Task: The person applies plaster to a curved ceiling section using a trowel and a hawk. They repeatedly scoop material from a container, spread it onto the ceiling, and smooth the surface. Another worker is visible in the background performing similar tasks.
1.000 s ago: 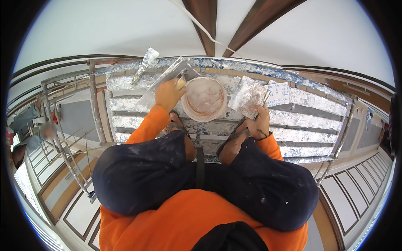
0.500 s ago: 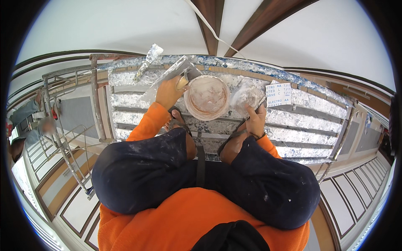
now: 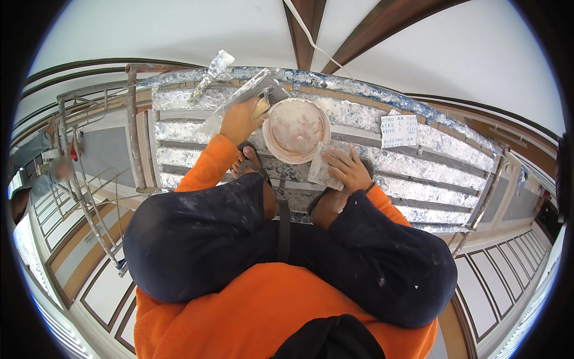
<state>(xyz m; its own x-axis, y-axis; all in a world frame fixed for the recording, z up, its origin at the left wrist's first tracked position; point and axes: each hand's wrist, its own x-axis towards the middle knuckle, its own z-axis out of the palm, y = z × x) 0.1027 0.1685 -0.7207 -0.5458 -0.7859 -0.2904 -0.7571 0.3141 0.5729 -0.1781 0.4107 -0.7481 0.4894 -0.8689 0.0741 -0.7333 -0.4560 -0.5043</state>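
My left hand (image 3: 240, 121) is closed round the pale handle of a plastering trowel (image 3: 236, 106), whose wide metal blade slants up beside the bucket. A round bucket (image 3: 297, 157) stands between my hands, with pinkish-white putty (image 3: 294, 127) inside. My right hand (image 3: 353, 169) grips a broad putty knife (image 3: 324, 169), its fingers laid along the coated blade; the handle is mostly hidden. The blade sits against or just beside the bucket's lower right rim; contact is unclear.
I squat on a slatted, putty-spattered platform (image 3: 430, 169) with gaps between its slats. Another putty-covered scraper (image 3: 213, 73) lies at the far left edge. A printed white sheet (image 3: 398, 130) lies on the right. Metal scaffolding (image 3: 78, 173) and a person (image 3: 45, 179) are at the left.
My right hand has moved left and nearer to me, bringing the putty knife from right of the bucket to its lower right rim. My left hand still grips the trowel.
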